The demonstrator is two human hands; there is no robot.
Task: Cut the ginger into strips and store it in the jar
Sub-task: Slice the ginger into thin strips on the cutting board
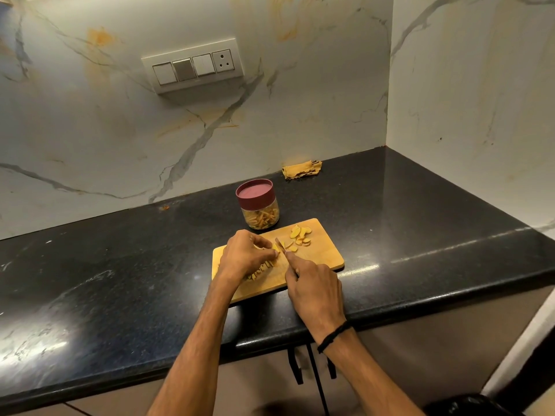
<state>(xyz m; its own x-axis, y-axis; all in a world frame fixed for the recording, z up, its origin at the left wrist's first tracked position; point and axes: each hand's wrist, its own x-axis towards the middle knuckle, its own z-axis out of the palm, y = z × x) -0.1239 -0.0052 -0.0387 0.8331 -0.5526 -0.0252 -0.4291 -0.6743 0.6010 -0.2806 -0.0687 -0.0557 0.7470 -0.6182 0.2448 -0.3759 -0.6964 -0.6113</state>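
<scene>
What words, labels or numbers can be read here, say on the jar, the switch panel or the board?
No text can be read anywhere in this view.
Jar: no label shows, and its lid is plain.
Switch panel: any marking is too small to read.
Board: bare wood, no print.
Cloth: no lettering seen.

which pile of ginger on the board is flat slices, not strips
The pile at the board's far right corner, beyond the knife; the other pile, by the left hand, is thin strips.
</scene>
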